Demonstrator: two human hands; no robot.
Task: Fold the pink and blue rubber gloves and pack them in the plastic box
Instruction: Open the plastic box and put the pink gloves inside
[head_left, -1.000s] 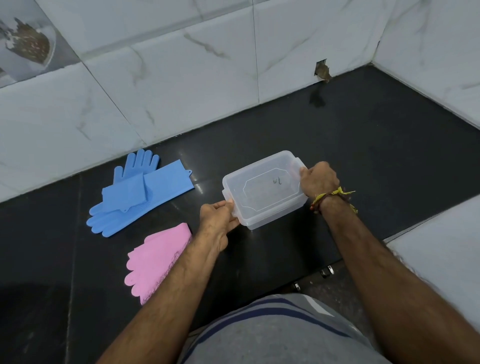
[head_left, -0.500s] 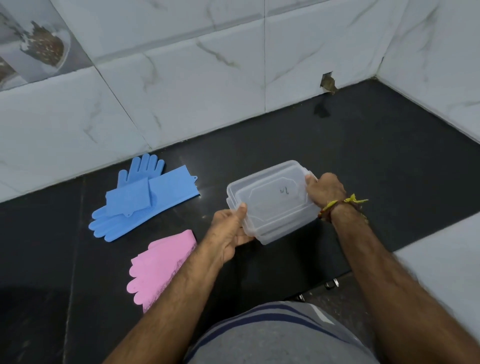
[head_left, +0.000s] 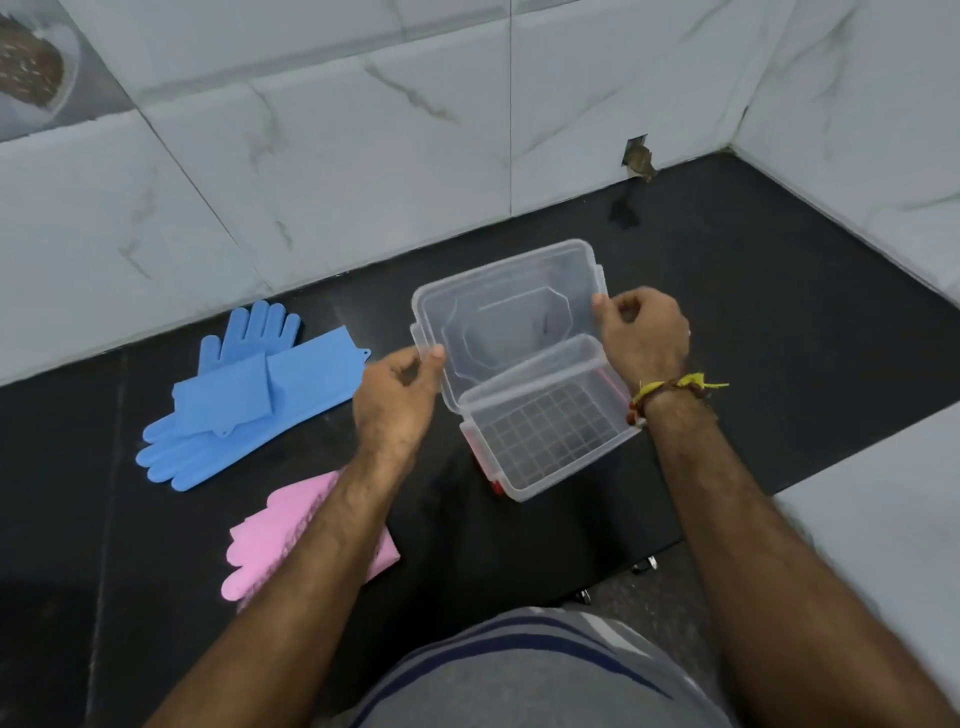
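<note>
A clear plastic box (head_left: 545, 441) with red side clips stands open on the black counter, nothing inside it. Its clear lid (head_left: 498, 312) is lifted off and tilted up behind the box. My left hand (head_left: 397, 397) pinches the lid's left edge and my right hand (head_left: 644, 338) pinches its right edge. The blue rubber gloves (head_left: 244, 395) lie overlapped on the counter to the left, one cuff folded over. The pink rubber gloves (head_left: 291, 530) lie nearer me, partly hidden under my left forearm.
A black stone counter (head_left: 753, 312) runs between white marble-tiled walls (head_left: 363, 171) at the back and right. A chipped hole (head_left: 638, 158) shows at the wall's base. A white ledge (head_left: 883, 545) sits at the near right.
The lid has come off the box and risen, tilted back, in both hands. The box now stands open on the counter. The gloves have not moved.
</note>
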